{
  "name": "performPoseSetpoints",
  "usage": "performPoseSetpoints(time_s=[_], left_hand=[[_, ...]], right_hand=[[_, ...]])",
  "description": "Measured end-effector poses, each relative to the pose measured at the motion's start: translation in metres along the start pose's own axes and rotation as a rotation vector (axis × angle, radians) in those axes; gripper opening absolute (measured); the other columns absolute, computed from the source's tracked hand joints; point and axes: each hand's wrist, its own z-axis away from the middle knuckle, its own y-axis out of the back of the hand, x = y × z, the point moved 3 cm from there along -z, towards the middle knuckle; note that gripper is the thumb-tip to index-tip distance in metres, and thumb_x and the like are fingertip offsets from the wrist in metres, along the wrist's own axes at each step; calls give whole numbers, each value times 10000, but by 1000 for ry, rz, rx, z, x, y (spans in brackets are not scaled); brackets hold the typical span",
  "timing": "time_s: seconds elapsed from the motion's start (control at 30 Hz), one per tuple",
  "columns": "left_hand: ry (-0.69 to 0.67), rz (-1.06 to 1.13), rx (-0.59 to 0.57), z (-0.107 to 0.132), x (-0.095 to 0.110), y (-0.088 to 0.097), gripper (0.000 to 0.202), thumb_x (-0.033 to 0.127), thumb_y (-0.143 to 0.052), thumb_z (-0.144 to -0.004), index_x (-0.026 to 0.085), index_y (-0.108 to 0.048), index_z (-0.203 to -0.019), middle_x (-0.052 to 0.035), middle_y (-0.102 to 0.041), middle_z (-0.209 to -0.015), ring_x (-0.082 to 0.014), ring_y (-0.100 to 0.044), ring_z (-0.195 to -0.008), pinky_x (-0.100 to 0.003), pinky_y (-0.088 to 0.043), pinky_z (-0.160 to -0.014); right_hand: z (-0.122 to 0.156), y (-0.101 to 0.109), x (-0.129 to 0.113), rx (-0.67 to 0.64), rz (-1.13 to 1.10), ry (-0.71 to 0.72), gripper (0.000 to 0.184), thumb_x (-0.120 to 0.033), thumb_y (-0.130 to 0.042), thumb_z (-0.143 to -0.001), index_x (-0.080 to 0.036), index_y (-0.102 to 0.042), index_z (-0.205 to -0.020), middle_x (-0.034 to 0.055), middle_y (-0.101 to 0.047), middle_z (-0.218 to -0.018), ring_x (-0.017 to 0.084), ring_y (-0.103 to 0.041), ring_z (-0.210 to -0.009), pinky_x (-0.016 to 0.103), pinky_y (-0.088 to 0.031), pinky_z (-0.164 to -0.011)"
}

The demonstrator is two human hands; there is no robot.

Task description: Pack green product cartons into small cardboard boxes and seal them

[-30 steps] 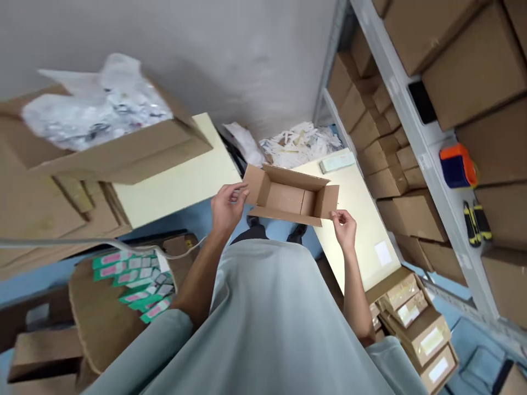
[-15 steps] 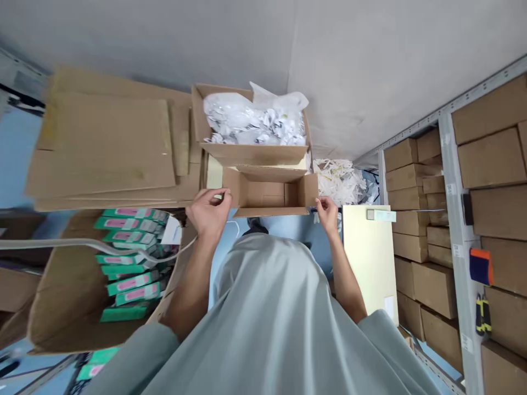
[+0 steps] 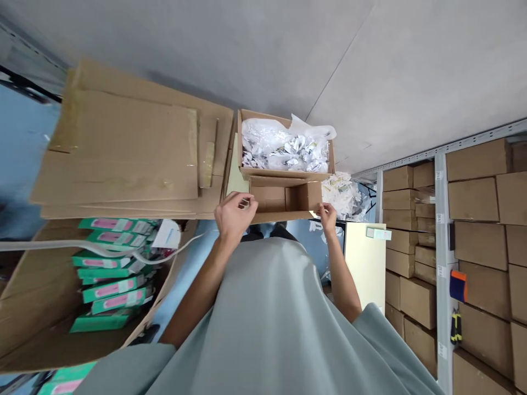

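A small open cardboard box [image 3: 274,218] lies in front of me, its inside bare and its mouth toward me. My left hand [image 3: 234,217] is closed at the box's left end, thumb and fingers pinched and covering that corner. At the right end, my right hand [image 3: 328,217] pinches the edge by the side flap [image 3: 314,196]. Right behind stands a larger cardboard box [image 3: 284,174] filled with crumpled white paper and clear plastic wrap [image 3: 269,134].
Flattened cardboard sheets [image 3: 135,148] are stacked at left. Below them, a large carton [image 3: 37,291] holds several green-and-pink packages [image 3: 117,293], crossed by a white cable [image 3: 94,249]. Paper scraps [image 3: 341,192] lie at right, near a pale board [image 3: 362,263] and shelves of boxes [image 3: 477,244].
The view has shifted, so the surroundings sit differently. My left hand has come closer to the box's left end, and the left flap that stuck out there no longer shows.
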Motion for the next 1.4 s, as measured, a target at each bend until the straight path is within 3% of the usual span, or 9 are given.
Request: performPoseSetpoints(time_s=[0.27,0.43,0.63,0.73,0.83,1.0,1.2,1.3,1.4], left_hand=[[41,16,6,-3,8,6,175,183,-691,-889,263,-841,-932,-55,-863,-1003,-239,-769,-804,-369,-596,-856],[32,57,31,-20,30,5,121,284,-714,-954,251,-829,-935,-61,-835,-935,-244,-772,-817,-376,-596,-856],[33,51,28,-38,57,-9,133,266,-695,-957,245,-824,-935,-49,-830,-951,-233,-777,-842,-361,-592,-865],[49,68,34,-38,59,-11,153,221,-686,-920,237,-835,-949,-45,-835,-959,-224,-769,-819,-355,-588,-846],[57,98,45,-34,60,-9,188,200,-671,-908,231,-845,-971,-47,-843,-984,-217,-771,-819,-348,-588,-837],[75,129,60,-32,65,-7,151,242,-692,-939,228,-841,-955,-45,-839,-962,-211,-756,-809,-342,-586,-820],[80,173,37,-32,63,-6,194,200,-663,-916,220,-847,-973,-41,-853,-1001,-189,-732,-789,-325,-582,-805],[75,206,36,-27,57,-9,199,236,-659,-938,216,-852,-979,-47,-849,-990,-190,-735,-802,-323,-576,-798],[61,262,24,-23,51,-15,201,277,-674,-950,215,-860,-993,-46,-838,-969,-184,-726,-782,-319,-572,-790]], right_hand=[[6,3,-5,44,113,-66,427,-675,-674,-956,-255,-595,-936,72,-757,-874,281,-822,-826,473,-721,-884],[-9,5,-73,127,458,379,320,-467,-656,-1056,-200,-711,-1223,217,-780,-1316,346,-763,-1226,558,-609,-1175],[-68,-100,-186,-252,638,797,302,-282,-684,-1163,-167,-755,-1433,178,-755,-1406,299,-673,-1380,459,-524,-1275],[-96,-150,-208,-402,892,771,365,-127,-781,-1084,-91,-765,-1446,215,-731,-1481,319,-639,-1417,516,-507,-1288],[-112,-169,-210,-463,1023,741,277,-8,-654,-1085,-113,-832,-1269,210,-772,-1427,323,-667,-1388,541,-501,-1291],[-110,-143,-213,-379,771,788,262,-223,-564,-1196,-188,-823,-1218,146,-798,-1332,292,-709,-1311,458,-532,-1249],[-52,-52,-211,-275,320,802,501,-639,-522,-1216,-233,-802,-1130,91,-794,-1155,244,-741,-1039,359,-623,-983],[-20,-19,-184,-332,287,719,482,-649,-592,-1182,-233,-817,-1092,73,-796,-1083,232,-747,-978,338,-618,-917],[-3,-14,-145,-420,379,589,380,-542,-648,-1172,-226,-835,-1075,70,-808,-1053,220,-755,-914,323,-611,-886]])
